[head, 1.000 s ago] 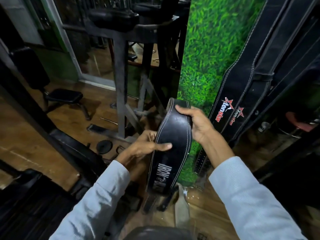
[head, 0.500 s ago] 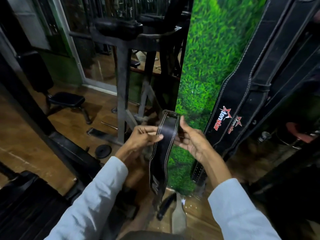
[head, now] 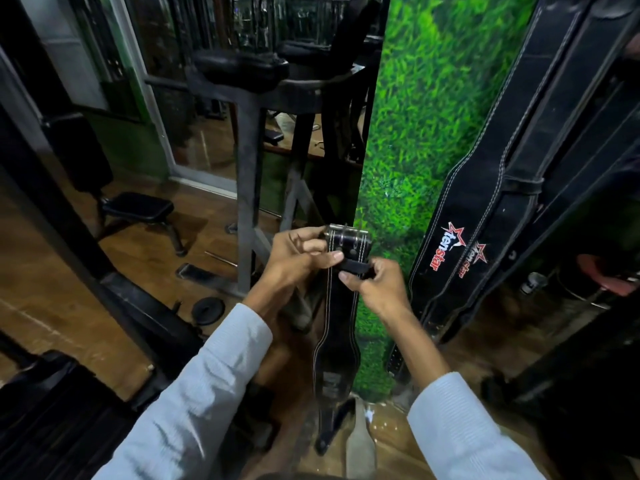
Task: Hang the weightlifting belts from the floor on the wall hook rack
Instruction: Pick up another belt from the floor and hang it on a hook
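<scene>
Now holding one long black leather belt with white stitching (head: 337, 327) up in front of the chest, buckle end at the top. Left hand (head: 298, 261) closed around the left edge of the belt's top, just under the shiny metal buckle (head: 347, 235), thumb across the front, fingers behind. Right hand (head: 377, 284) just below and to the right, pinching a small black strap loop (head: 356, 266) on the belt between thumb and fingers. Both hands close together, almost touching across the belt. Rest of the belt hanging straight down from the two hands, getting wider lower down, with pale letters there too blurry to read. Thin tail end reaching down to the shiny brown wooden floor (head: 104, 258); touching it or not, cannot tell. Light blue sleeves (head: 207, 393) on both arms.

Right of the hands, two more black belts with a red star and "tenstar" in red and white (head: 485, 202), hanging against the fuzzy green grass wall (head: 433, 116), well apart from the held belt. Hooks above them out of sight. On the left, a dark metal gym frame (head: 247, 202), a small black padded bench (head: 138, 207) and a round black weight plate (head: 208, 307) flat on the floor.
</scene>
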`<state>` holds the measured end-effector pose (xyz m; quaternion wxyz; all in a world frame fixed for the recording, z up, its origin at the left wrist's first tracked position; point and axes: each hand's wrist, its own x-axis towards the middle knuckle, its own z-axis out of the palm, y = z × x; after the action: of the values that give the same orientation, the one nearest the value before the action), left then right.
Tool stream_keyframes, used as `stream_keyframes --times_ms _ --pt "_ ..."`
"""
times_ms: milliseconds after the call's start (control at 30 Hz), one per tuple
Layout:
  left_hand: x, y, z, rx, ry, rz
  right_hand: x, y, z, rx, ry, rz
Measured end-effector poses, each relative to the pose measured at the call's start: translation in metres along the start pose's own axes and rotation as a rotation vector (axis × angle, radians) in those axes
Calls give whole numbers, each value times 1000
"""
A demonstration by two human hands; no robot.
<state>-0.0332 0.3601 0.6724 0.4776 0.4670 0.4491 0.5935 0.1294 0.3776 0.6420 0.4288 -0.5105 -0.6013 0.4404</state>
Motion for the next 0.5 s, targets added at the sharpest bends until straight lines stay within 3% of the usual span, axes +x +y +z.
stream_keyframes --times_ms 200,333,433,500 --pt "1 -13 4 -12 63 21 3 -14 -41 -210 -93 179" --pt "0 -11 8 11 58 43 2 -34 -56 -43 40 48" --pt "-1 -12 13 14 47 46 -1 -51 -53 -95 -128 99" --pt "0 -14 13 17 59 59 -4 -53 -50 -38 -158 -5"
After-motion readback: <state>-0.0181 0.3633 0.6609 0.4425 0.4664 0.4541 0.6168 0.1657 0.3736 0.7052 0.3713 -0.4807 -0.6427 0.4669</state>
